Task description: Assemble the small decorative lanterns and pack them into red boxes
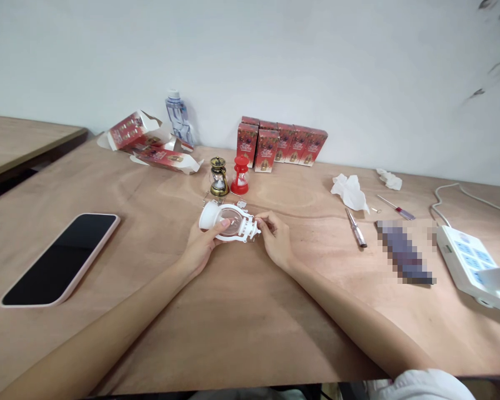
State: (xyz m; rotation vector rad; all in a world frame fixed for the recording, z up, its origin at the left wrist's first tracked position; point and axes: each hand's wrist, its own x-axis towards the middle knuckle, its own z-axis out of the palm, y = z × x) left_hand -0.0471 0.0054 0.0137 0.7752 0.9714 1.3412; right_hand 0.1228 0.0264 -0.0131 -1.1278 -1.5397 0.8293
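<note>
A small white toy lantern (229,220) with a clear globe lies on its side at the middle of the wooden table (241,322). My left hand (201,248) grips it from the left, thumb on the globe. My right hand (275,236) pinches the lantern's right end with closed fingers. Just behind stand a gold lantern (219,177) and a red lantern (240,175), both upright.
A row of red boxes (280,144) stands by the wall, with opened boxes (150,145) and a water bottle (179,118) to the left. A phone (62,258) lies at the left. Screwdrivers (356,228), tissue (350,191) and a power strip (473,266) lie at the right.
</note>
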